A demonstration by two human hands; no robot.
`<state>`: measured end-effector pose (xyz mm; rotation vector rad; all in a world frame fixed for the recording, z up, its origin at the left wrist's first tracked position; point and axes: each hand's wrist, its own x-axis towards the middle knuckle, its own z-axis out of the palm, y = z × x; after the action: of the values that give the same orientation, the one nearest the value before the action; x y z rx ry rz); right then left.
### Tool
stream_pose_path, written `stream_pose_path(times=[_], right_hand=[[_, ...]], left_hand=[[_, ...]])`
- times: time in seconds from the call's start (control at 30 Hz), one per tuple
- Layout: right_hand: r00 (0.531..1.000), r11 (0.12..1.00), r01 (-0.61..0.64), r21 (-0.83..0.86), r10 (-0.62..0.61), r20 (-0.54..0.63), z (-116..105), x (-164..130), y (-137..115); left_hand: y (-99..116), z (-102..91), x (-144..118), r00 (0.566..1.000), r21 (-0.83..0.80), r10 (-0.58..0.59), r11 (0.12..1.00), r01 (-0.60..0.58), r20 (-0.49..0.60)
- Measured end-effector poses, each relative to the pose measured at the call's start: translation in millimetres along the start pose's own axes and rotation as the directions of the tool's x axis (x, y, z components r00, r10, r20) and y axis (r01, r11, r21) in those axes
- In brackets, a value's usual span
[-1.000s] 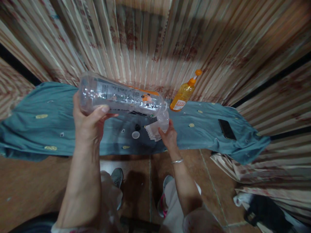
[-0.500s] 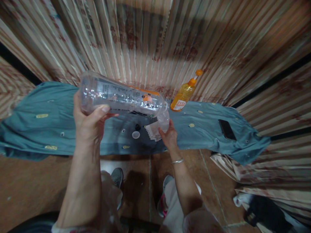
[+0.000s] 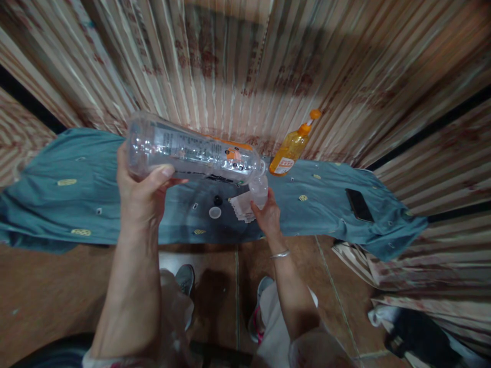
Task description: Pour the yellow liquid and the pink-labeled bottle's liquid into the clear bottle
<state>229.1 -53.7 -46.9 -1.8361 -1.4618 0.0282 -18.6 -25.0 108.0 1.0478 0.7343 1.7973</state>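
A large clear plastic bottle (image 3: 192, 151) with an orange and grey label lies tilted in the air, its neck pointing right and slightly down. My left hand (image 3: 143, 189) is wrapped round its base end. The bottle's mouth sits at the top of a small translucent container (image 3: 258, 190), which my right hand (image 3: 267, 214) grips from the right. Whether liquid is flowing between them I cannot tell. Below them on the cloth lie a pale scallop-edged cloth (image 3: 242, 207), a round white lid (image 3: 215, 212) and a small black cap (image 3: 218, 200).
A pump bottle of orange liquid (image 3: 289, 151) stands at the back, right of the hands. A black phone (image 3: 358, 204) lies farther right on the teal tablecloth (image 3: 95, 209). Striped curtains (image 3: 230, 76) hang behind. A dark bundle (image 3: 422, 335) is at lower right.
Almost nothing differs. Both hands keep their hold, and the large bottle's mouth stays at the small container; the view has shifted very slightly.
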Motion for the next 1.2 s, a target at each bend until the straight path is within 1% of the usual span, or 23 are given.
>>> stream_pose_path(times=[0.33,0.57,0.77,0.97,1.2], right_hand=[[1.000,1.000,0.003,-0.008,-0.003,0.002,0.6,-0.1,0.8],[1.000,1.000,-0.024,-0.002,0.024,0.016,-1.1,0.4,-1.1],[1.000,1.000,0.005,-0.009,-0.005,0.009,-0.6,0.4,0.8],[1.000,1.000,-0.005,-0.003,0.005,0.010,-0.8,0.5,0.2],[1.000,1.000,-0.018,-0.005,0.018,0.012,0.3,0.6,0.3]], left_hand=[[-0.2,-0.2,0.3,1.000,0.011,0.002,1.000,-0.003,0.026],[1.0,0.8,0.2,1.000,0.011,-0.006,1.000,0.006,0.010],[0.3,0.8,0.8,1.000,-0.002,0.007,1.000,-0.006,0.016],[-0.8,-0.6,1.3,0.999,0.002,0.019,1.000,-0.019,0.037],[0.4,1.2,0.6,1.000,0.001,0.004,1.000,-0.004,0.017]])
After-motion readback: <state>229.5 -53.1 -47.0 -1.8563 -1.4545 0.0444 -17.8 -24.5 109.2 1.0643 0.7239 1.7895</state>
